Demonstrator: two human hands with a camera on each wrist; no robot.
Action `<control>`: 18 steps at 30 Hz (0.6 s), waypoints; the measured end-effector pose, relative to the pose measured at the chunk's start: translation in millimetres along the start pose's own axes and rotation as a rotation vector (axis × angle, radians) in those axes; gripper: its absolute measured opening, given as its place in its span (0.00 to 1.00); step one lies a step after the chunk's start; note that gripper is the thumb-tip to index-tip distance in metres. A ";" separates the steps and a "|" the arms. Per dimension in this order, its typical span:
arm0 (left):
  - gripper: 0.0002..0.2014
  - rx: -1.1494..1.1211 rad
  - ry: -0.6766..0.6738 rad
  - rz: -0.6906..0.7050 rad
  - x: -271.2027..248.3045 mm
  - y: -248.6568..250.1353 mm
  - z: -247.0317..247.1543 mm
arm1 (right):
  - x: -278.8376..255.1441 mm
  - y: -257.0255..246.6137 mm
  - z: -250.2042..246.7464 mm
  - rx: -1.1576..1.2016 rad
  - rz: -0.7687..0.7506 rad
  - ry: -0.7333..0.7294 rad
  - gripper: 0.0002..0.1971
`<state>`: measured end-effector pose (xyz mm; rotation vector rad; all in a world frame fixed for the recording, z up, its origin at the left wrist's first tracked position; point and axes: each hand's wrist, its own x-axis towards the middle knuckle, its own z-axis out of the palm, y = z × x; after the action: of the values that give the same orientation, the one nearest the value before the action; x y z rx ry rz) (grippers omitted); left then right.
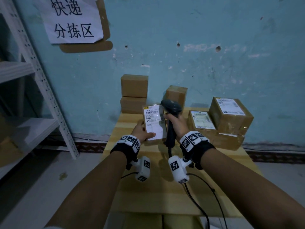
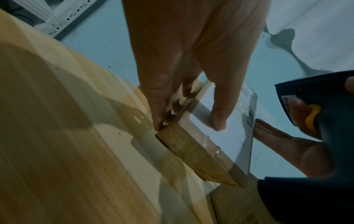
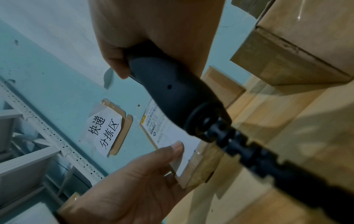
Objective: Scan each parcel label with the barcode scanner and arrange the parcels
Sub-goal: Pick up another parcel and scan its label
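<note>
My left hand holds a small flat cardboard parcel tilted up above the wooden table, thumb lying on its white label and fingers behind it. My right hand grips the handle of a dark barcode scanner, whose head sits just right of the label's top. In the right wrist view the scanner handle and its cable fill the middle, with the parcel behind. The scanner's yellow trigger shows in the left wrist view.
Two plain boxes are stacked at the table's back left, another box behind the scanner. Labelled parcels are piled at the right. A white metal shelf rack stands at the left. A paper sign hangs on the blue wall.
</note>
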<state>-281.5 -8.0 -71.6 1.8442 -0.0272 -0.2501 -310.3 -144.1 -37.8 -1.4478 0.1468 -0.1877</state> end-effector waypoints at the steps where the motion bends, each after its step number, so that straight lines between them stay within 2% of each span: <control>1: 0.36 0.000 0.001 0.002 1.3 -2.1 1.4 | -0.6 1.9 -0.7 0.007 0.008 0.002 0.07; 4: 0.35 0.014 0.004 -0.014 6.6 -10.0 4.6 | -3.9 7.8 -2.8 0.027 0.036 0.011 0.03; 8: 0.36 0.066 0.062 -0.036 12.5 -16.4 8.2 | -10.8 13.9 -3.1 -0.010 0.044 -0.012 0.06; 10: 0.36 0.082 0.070 -0.044 15.4 -18.2 9.1 | -14.5 16.1 -2.4 -0.079 0.051 -0.053 0.04; 14: 0.36 0.102 0.088 -0.053 21.2 -22.2 9.4 | -18.7 20.5 -1.3 -0.326 0.019 -0.114 0.11; 18: 0.35 0.125 0.092 -0.054 24.7 -22.3 8.2 | -15.6 25.0 0.3 -0.398 -0.027 -0.116 0.12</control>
<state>-261.3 -13.1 -98.9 1.9806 0.0718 -0.2050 -324.5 -137.7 -62.8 -1.8534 0.0721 -0.0986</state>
